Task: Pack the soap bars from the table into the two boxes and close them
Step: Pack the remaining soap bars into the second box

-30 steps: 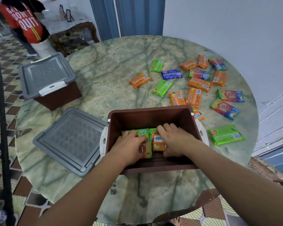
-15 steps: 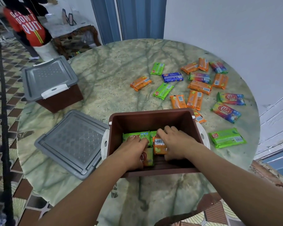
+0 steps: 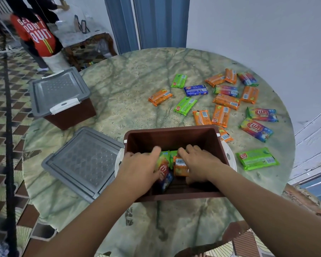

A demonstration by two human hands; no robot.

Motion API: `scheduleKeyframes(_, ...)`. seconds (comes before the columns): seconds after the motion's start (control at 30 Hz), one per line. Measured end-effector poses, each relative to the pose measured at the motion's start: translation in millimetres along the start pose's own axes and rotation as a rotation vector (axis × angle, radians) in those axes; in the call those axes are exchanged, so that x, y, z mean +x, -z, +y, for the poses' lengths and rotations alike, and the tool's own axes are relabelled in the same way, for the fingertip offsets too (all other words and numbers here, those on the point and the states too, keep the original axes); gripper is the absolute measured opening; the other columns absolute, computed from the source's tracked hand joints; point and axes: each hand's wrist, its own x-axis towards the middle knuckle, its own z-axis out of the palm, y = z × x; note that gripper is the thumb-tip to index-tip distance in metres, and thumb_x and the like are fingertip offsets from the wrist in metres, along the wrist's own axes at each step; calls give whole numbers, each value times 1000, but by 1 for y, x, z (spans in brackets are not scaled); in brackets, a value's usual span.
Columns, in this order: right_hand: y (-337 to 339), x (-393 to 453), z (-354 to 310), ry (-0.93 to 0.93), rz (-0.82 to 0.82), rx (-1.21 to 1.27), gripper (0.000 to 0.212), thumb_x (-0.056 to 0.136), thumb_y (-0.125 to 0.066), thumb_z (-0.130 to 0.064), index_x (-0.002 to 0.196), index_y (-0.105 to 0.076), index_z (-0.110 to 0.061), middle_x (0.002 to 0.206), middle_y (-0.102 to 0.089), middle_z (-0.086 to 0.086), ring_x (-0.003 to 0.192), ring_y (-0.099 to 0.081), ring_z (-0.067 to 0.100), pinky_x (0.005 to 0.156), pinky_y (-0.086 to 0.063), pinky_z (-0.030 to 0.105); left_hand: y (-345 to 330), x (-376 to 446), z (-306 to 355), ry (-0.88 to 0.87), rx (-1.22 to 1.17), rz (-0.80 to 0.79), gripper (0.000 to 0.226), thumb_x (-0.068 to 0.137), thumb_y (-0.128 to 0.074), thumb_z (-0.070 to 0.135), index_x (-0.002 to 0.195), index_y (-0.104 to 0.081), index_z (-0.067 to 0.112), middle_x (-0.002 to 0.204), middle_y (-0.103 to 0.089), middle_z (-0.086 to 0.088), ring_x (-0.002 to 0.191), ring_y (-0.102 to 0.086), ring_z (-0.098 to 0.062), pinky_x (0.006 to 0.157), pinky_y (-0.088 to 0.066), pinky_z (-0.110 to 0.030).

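An open brown box stands at the near middle of the round marble table. Both my hands are inside it. My left hand grips a multicoloured soap bar. My right hand holds an orange soap bar upright beside it. Green bars stand behind them in the box. Several loose soap bars, orange, green, blue and multicoloured, lie on the table's right half. A second brown box with a grey lid on it stands at the far left.
A loose grey lid lies flat to the left of the open box. A large green bar lies just right of it. A person in an orange shirt stands beyond the table at the upper left. A white wall runs close on the right.
My left hand has drawn the multicoloured bar nearer the front wall of the box. My right hand stays on the orange bar. The view has shifted slightly.
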Motion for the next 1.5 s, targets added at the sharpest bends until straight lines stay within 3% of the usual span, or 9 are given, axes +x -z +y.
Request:
scheduleKeyframes(0.07,0,0,0,1,-4,-3,86,70,-84,-44,137,-34,-22,133,-42,8,120,-44,30,91,-45,41,-3,0,-1,-13,357,-71,45,91,-62,47,125,-42,25,115,-67,-3,108,-58,-27,96,-37,-42)
scheduleKeyframes(0.17,0,0,0,1,-4,0,87,71,-84,-42,139,-32,-22,134,-42,8,121,-44,30,90,-43,41,-10,2,-1,-41,496,-166,56,86,-68,46,131,-47,22,128,-48,-9,119,-43,-31,103,-31,-45)
scheduleKeyframes(0.23,0,0,0,5,-2,-2,88,71,-84,-43,139,-32,-23,135,-41,8,122,-44,30,91,-43,40,-12,10,-2,-152,410,-188,66,81,-74,42,135,-42,24,131,-40,-8,121,-37,-29,100,-32,-43)
scheduleKeyframes(0.33,1,0,0,8,-2,-7,87,71,-84,-44,138,-32,-23,135,-42,8,121,-44,30,90,-43,40,-19,26,-5,-280,130,-288,63,78,-78,45,130,-49,27,126,-48,-4,115,-44,-27,91,-39,-39)
scheduleKeyframes(0.67,1,0,0,18,46,-33,85,72,-84,-45,137,-36,-21,134,-39,8,120,-41,29,89,-46,38,-41,22,0,-96,148,-288,85,67,-79,59,132,-39,23,134,-44,-8,123,-41,-30,104,-36,-45)
scheduleKeyframes(0.97,4,-2,-2,14,28,-28,83,73,-84,-44,138,-38,-21,135,-37,7,119,-44,28,90,-49,40,-44,29,0,-140,73,-314,70,74,-80,46,133,-48,27,134,-46,-1,127,-40,-28,105,-36,-47)
scheduleKeyframes(1.13,11,-5,-3,21,69,12,69,83,-69,-48,146,-49,-27,135,-44,4,119,-50,27,92,-49,37,-46,28,1,-124,50,-309,75,70,-82,47,133,-46,24,133,-46,-5,124,-42,-31,103,-38,-45)
scheduleKeyframes(1.33,17,-13,-5,39,295,157,52,98,-48,-34,150,-46,-31,123,-65,-3,110,-64,23,83,-53,38,-52,26,2,-83,-26,-298,82,74,-74,55,135,-36,17,137,-43,-11,125,-39,-34,105,-36,-44)
scheduleKeyframes(1.5,16,-12,-5,-74,123,256,43,100,-39,-41,134,-63,-31,116,-72,6,105,-66,31,84,-55,39,-50,26,1,-81,-59,-313,82,70,-77,55,133,-38,20,135,-42,-9,126,-37,-32,107,-36,-45)
